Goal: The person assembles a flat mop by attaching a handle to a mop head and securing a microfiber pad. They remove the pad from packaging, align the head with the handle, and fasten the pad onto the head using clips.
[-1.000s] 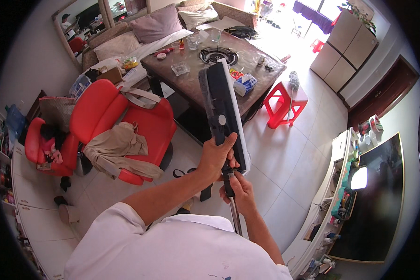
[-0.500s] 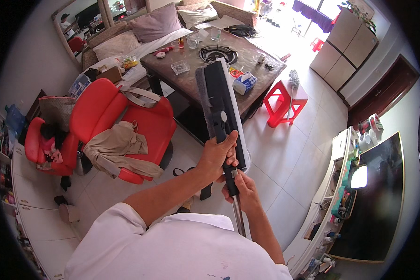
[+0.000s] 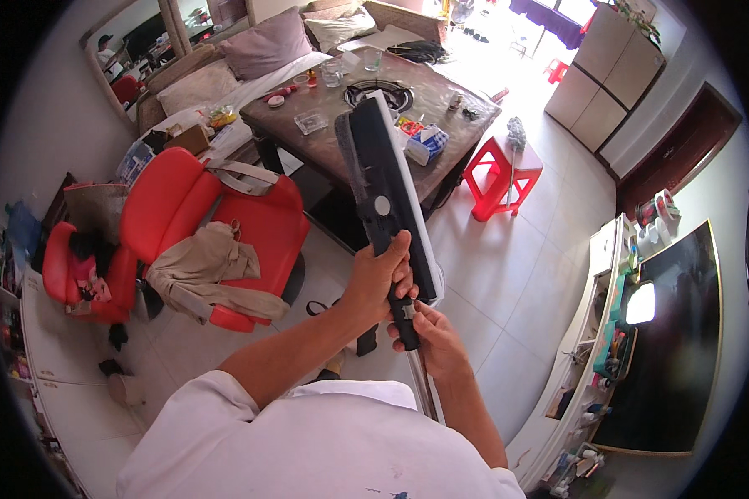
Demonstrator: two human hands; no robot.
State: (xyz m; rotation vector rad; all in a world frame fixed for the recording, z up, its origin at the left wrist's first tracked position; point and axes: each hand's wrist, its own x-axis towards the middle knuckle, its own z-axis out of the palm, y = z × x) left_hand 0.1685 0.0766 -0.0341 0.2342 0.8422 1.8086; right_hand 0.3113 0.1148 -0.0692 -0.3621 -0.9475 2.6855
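Note:
A flat mop is held up in front of me. Its long black head has grey plush along the left side and a white strip along the right. My left hand is wrapped round the black neck beside the head, thumb pointing up it. Just below, my right hand closes on the black collar, its thumb by a grey catch. A metal pole runs from the collar down toward my body; its lower end is out of sight.
Beyond the mop stands a brown table with a gas burner, glasses and a tissue pack. A red chair draped with beige cloth is on the left. A red stool stands right of the table; a long shelf unit lines the right.
The mop head has shifted slightly left and turned a little about its pole. My right thumb has moved up near the grey catch; my left hand keeps its grip.

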